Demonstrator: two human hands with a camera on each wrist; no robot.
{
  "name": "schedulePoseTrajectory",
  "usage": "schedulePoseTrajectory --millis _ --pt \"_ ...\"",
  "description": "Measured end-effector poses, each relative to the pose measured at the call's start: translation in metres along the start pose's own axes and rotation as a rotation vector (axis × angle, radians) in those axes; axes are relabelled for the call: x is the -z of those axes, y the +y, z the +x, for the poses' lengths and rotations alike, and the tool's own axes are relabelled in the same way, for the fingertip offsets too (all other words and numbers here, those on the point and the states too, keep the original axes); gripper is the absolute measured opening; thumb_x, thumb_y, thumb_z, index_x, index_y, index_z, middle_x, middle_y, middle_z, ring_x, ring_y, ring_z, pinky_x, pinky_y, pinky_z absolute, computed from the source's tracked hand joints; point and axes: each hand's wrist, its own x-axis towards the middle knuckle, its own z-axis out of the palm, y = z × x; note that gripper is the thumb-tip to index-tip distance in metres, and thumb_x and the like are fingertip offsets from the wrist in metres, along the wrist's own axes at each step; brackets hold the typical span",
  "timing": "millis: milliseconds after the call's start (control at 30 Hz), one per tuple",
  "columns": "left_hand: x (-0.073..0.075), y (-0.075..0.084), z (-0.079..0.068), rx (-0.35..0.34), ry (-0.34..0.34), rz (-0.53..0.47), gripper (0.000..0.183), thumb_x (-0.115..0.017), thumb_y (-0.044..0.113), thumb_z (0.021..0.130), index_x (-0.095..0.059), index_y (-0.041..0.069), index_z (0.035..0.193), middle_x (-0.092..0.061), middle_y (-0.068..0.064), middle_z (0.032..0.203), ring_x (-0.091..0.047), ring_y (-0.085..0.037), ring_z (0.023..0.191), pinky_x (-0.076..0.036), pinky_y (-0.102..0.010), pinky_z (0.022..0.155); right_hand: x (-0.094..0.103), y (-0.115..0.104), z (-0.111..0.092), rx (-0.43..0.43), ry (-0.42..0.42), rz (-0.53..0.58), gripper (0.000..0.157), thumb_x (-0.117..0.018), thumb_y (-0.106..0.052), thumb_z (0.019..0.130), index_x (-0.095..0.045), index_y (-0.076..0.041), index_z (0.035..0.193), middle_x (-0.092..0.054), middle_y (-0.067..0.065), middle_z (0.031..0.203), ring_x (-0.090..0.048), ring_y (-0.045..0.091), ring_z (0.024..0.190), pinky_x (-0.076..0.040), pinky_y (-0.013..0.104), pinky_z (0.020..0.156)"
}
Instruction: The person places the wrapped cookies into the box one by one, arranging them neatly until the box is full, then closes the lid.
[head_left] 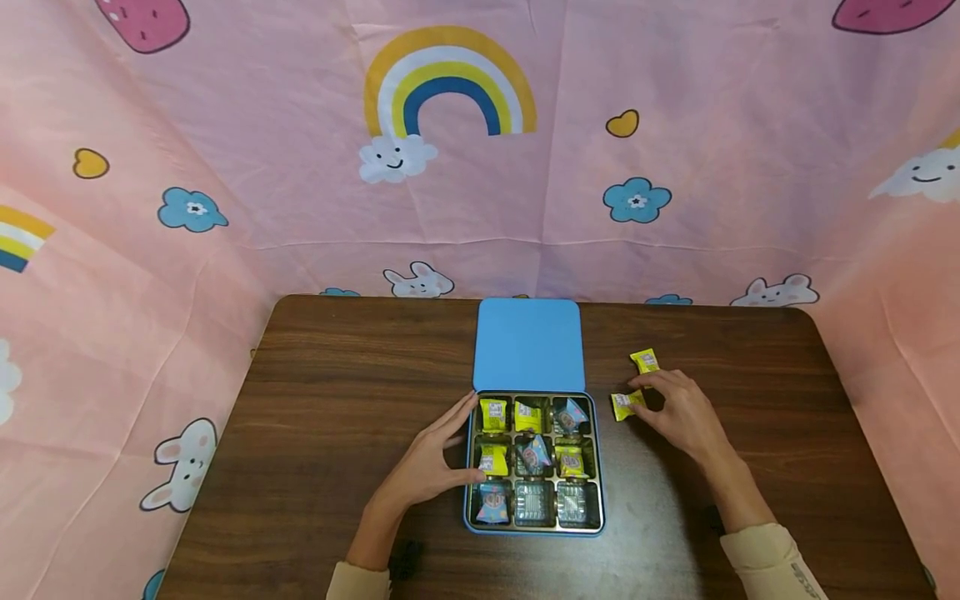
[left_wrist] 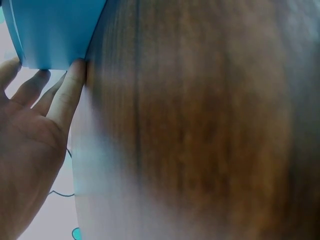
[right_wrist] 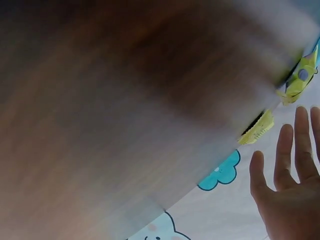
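Note:
A blue tin (head_left: 534, 532) lies with its lid (head_left: 528, 343) folded back. Several yellow-wrapped candies (head_left: 493, 415) and three blue-wrapped candies (head_left: 492, 505) sit in its compartments; clear plastic bottoms show in the front middle and front right ones. My left hand (head_left: 427, 458) rests straight fingers against the tin's left side, the thumb reaching over its rim. In the left wrist view these fingers touch the blue wall (left_wrist: 55, 35). Right of the tin, my right hand (head_left: 686, 412) hovers over a yellow-wrapped candy (head_left: 624, 406), fingers spread and extended in the right wrist view. Another yellow-wrapped candy (head_left: 645, 360) lies just behind.
Everything stands on a dark wooden table (head_left: 337, 400). A pink printed cloth (head_left: 300, 125) hangs behind it and on both sides. The raised lid reaches to the table's back edge.

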Motion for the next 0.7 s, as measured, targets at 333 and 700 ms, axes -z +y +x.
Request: schedulePoseTrajectory --millis 333,700 --pt "-0.0002 0.0016 0.0025 -0.005 -0.004 -0.012 0.103 -0.083 0.031 0.082 -0.017 0.025 0.161 -0.012 -0.002 0.167 -0.022 -0.024 0.149 -0.045 -0.045 0.104 0.0015 0.0035 -0.0025 0.015 -0.025 -0.003 0.037 -0.089 -0.019 0.074 -0.075 -0.009 0.107 -0.071 0.015 0.111 -0.06 0.036 0.107 -0.048 0.058 0.088" --pt "0.0005 0.0018 0.0008 0.006 -0.002 -0.009 0.104 -0.084 0.031 0.081 -0.018 0.021 0.161 -0.012 -0.004 0.167 -0.023 -0.025 0.149 -0.046 -0.045 0.103 -0.0034 0.0042 -0.0033 -0.037 -0.158 0.012 0.036 -0.086 -0.018 0.078 -0.074 -0.011 0.112 -0.067 0.012 0.117 -0.06 0.037 0.109 -0.048 0.058 0.09"
